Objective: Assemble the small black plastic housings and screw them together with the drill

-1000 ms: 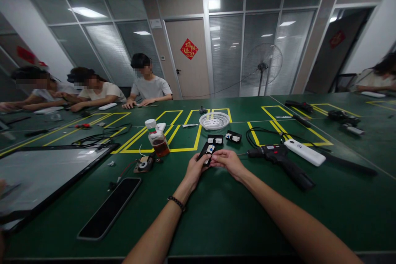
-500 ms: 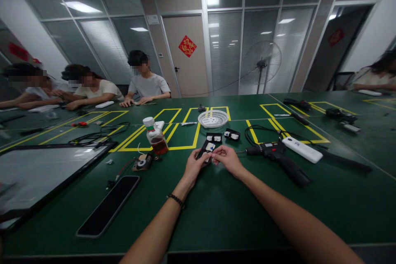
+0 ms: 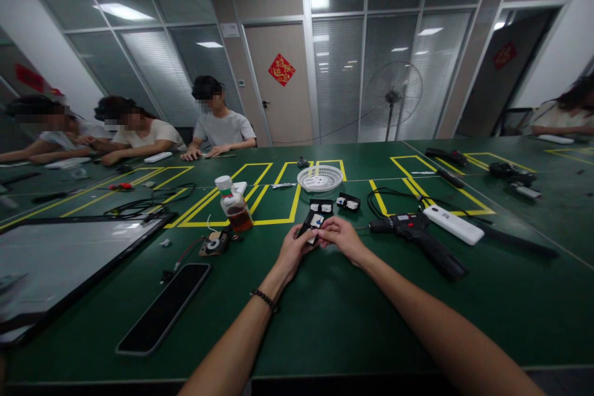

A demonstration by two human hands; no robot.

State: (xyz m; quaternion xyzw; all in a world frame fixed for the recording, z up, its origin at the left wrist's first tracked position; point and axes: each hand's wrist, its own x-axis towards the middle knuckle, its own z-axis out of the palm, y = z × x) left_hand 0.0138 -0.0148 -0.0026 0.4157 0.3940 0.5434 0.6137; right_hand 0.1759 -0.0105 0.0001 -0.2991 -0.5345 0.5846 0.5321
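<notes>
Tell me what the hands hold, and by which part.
A small black part, pinched at its near end between the left hand and the right hand.

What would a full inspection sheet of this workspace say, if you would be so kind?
Surface: green table marked with yellow tape boxes.
Things in hand: small black part with a white insert, held between both hands; two similar parts lie just beyond.
Clutter: white basket, bottle of brown liquid, black power screwdriver, white block, dark phone, large flat panel.
Hands: left hand and right hand both pinch the part.
Cables: black cable loops left of the bottle; second cable behind the screwdriver.
Surroundings: seated people across the table, pedestal fan, door.
</notes>
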